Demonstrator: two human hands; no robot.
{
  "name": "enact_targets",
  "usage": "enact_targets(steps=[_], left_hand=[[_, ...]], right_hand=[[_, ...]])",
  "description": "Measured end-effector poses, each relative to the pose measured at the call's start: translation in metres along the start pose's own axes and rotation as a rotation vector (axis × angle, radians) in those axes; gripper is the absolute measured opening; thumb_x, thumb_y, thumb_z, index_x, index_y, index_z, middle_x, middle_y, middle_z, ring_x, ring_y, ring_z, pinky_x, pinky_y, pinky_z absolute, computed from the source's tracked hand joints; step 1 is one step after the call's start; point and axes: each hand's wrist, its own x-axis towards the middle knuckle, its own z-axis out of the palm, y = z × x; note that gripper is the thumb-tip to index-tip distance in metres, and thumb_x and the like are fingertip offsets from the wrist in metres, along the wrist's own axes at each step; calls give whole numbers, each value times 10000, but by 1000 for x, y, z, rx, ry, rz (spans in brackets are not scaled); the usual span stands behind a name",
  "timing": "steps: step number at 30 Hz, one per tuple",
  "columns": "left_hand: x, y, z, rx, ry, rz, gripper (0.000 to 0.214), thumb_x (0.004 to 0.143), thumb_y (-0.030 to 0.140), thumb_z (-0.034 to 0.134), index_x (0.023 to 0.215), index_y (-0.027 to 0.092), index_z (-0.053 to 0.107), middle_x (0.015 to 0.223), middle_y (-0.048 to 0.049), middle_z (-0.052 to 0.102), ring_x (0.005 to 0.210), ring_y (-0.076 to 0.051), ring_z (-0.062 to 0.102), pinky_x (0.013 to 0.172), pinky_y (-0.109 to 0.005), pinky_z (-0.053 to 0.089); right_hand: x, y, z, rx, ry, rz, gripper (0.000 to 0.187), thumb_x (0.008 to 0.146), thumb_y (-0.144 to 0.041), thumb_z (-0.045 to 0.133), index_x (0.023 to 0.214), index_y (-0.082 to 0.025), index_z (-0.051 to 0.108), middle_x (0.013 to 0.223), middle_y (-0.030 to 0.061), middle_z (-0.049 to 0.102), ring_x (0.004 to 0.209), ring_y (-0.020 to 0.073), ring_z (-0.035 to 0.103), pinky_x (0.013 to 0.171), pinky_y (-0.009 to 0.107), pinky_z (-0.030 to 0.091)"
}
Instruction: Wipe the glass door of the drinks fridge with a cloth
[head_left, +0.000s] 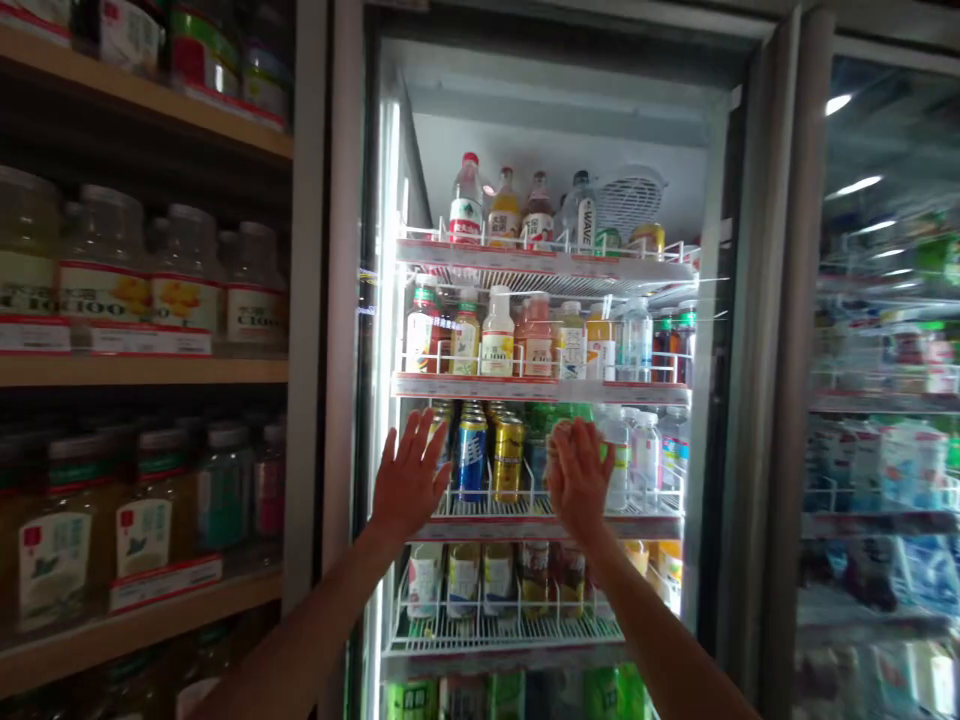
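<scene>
A: How are the hands?
B: The left hand (411,475) is released, fingers spread before the glass door (540,110); if it touches, I cannot tell. The right hand (579,480) is grasping a beige cloth (552,462), it seems.
A: Where does the cloth lie?
B: Beneath the right fingers, toward the left hand; the right is nearer. The door stands upright ahead, long axis vertical. Behind it, a blue can (471,458) and bottles stand on shelves.
</scene>
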Motion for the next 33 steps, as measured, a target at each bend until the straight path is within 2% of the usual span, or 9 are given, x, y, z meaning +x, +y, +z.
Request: enact_targets(steps=[2,4,8,10,16,23,25,30,33], left_hand=[[-3,-1,-2,7,-15,5,623,894,350,433,1444,203,180,1466,-101,311,1391,-232,185,1127,-436,173],[-5,-1,-2,19,-23,-8,604,892,351,437,1433,196,219,1458,-100,329,1392,-231,186,1126,-438,171],[-8,-5,-2,35,-24,-5,572,884,356,449,1407,189,291,1445,-105,354,1387,-229,210,1131,-437,156],[-8,-13,-4,36,-37,42,558,880,386,450,1393,211,319,1432,-96,380,1373,-221,255,1139,-442,127],[-7,-28,-7,82,-48,160,503,898,352,412,1376,218,336,1423,-84,397,1369,-209,265,1142,-467,78],[-14,-16,-8,72,-70,82,483,892,350,424,1350,201,390,1423,-97,394,1370,-219,260,1144,-455,83],[-17,-15,-8,75,-77,74,476,893,327,419,1348,188,396,1429,-100,383,1375,-227,244,1143,-454,84],[-25,-19,-8,48,-81,98,500,893,331,424,1369,193,360,1442,-95,363,1392,-213,190,1144,-440,100],[-41,-27,-15,50,-123,83,524,890,331,427,1390,212,322,1442,-94,362,1384,-212,222,1142,-451,112]], right_hand=[[7,5,4,-37,72,120,475,880,-228,414,1355,-215,404,1422,142,399,1364,266,284,1076,551,220],[7,-4,7,-20,82,114,486,872,-222,420,1358,-199,402,1422,147,396,1373,274,261,1081,553,209],[-6,-44,7,132,-112,-298,430,841,-209,478,1270,-227,501,1352,73,499,1381,223,243,1138,488,117],[0,-51,7,147,-148,-377,393,841,-219,488,1231,-240,531,1325,53,527,1377,208,252,1144,479,88],[54,-32,19,46,4,-62,453,866,-223,435,1319,-207,452,1396,121,443,1369,238,275,1115,515,137],[-39,-62,1,184,-248,-469,403,839,-223,494,1240,-249,533,1328,39,532,1378,207,254,1154,468,96],[-38,-66,-1,186,-268,-493,400,843,-234,496,1240,-256,530,1327,27,534,1379,196,251,1158,465,81],[1,-75,14,130,-157,-271,430,852,-202,473,1282,-191,489,1357,91,499,1401,207,191,1146,487,94],[-22,-85,13,197,-231,-404,433,845,-192,485,1277,-209,494,1355,75,503,1396,205,207,1149,484,109]])
